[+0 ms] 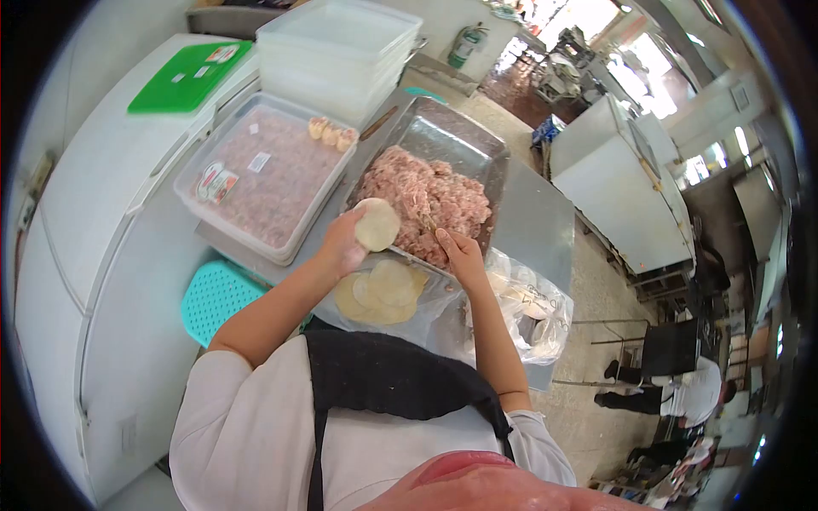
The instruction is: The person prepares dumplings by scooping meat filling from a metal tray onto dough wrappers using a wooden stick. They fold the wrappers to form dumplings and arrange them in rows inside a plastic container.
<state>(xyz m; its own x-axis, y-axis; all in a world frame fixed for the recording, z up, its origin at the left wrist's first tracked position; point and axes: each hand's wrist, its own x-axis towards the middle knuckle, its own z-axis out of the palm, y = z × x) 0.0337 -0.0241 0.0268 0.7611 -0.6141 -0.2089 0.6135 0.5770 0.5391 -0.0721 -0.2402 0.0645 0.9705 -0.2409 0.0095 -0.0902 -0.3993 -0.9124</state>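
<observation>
Left hand (343, 245) cupping round wrapper (377, 224), right hand (460, 255) on lumpy mince (426, 198), grip unclear

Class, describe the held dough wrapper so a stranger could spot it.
Find the metal tray of minced meat in the middle. At its near edge the left hand holds one round wrapper. Unlike the stacked wrappers below, it is alone and lifted.

A green cutting board (189, 77) is lying on the white chest freezer (85, 221) at the left. Beside it, a stack of white lidded containers (336, 51) is sitting behind a clear tub (230, 240). A teal perforated stool (217, 298) is standing below the steel tabletop (532, 226), and a crumpled plastic bag (537, 315) is resting at its near corner. Far off, a fire extinguisher (467, 44) is standing on the floor, and a person in a white shirt (694, 392) is bending over.
</observation>
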